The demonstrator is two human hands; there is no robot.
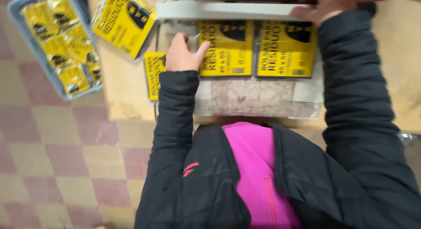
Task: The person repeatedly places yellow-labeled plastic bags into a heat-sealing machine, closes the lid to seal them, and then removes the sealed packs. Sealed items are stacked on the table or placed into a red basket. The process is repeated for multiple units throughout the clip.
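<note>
Packets in clear film with yellow and black printed inserts lie on the desk (127,102), and two of them sit side by side under the grey bar (228,10) of a sealing press. The left packet (226,49) is touched at its left edge by the left hand (182,53), whose thumb is spread out along the film and whose fingers are curled; nothing is clasped. The right packet (287,49) lies just beside it, untouched. The right hand (326,7) is laid flat on the right end of the bar, fingers draped over it.

Each packet is judged light, thin and floppy, with a slippery plastic skin, so it would best be pinched at an edge or corner, or slid flat under a palm; the film could crease or slip if gripped in the middle.

Counted: two packets under the bar, one partly hidden packet (153,73) beneath the left wrist, one loose packet (125,21) at the desk's corner. A grey tray (30,49) over the chequered floor (57,159) holds about five more, blurred.
</note>
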